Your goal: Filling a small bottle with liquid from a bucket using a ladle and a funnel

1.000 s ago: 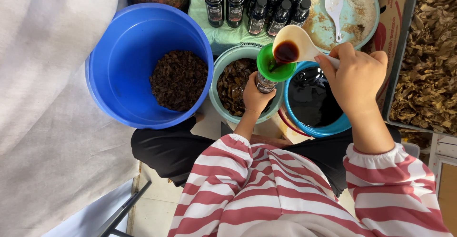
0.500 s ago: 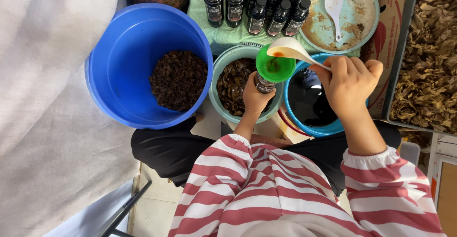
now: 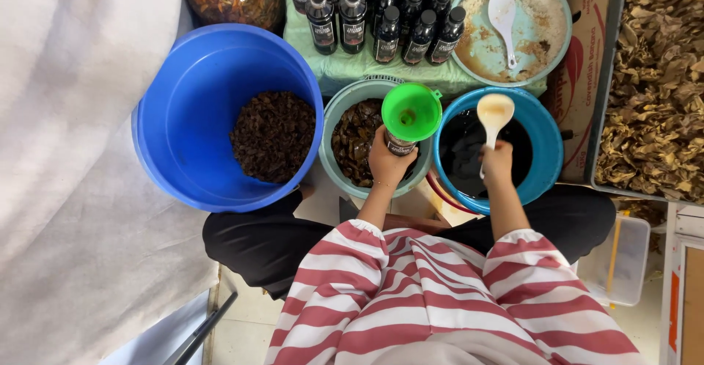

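Note:
My left hand (image 3: 389,161) grips a small dark bottle (image 3: 400,145) held over the grey-green bowl (image 3: 339,112) of dark soaked leaves. A bright green funnel (image 3: 411,111) sits in the bottle's mouth. My right hand (image 3: 496,164) holds a cream plastic ladle (image 3: 494,114) by its handle, the scoop level above the blue bowl (image 3: 544,152) of dark liquid. The ladle's scoop looks almost empty, with a brownish film inside.
A large blue bucket (image 3: 191,94) with dark dried bits stands at left. Several capped dark bottles (image 3: 385,13) stand on a green cloth behind. A pale bowl (image 3: 557,50) with a white spoon (image 3: 504,15) sits far right, beside a box of dried leaves (image 3: 656,79).
The ladle was tipped over the funnel, pouring dark liquid. My right hand has since swung it back right, level over the blue bowl. The left hand and bottle stayed put.

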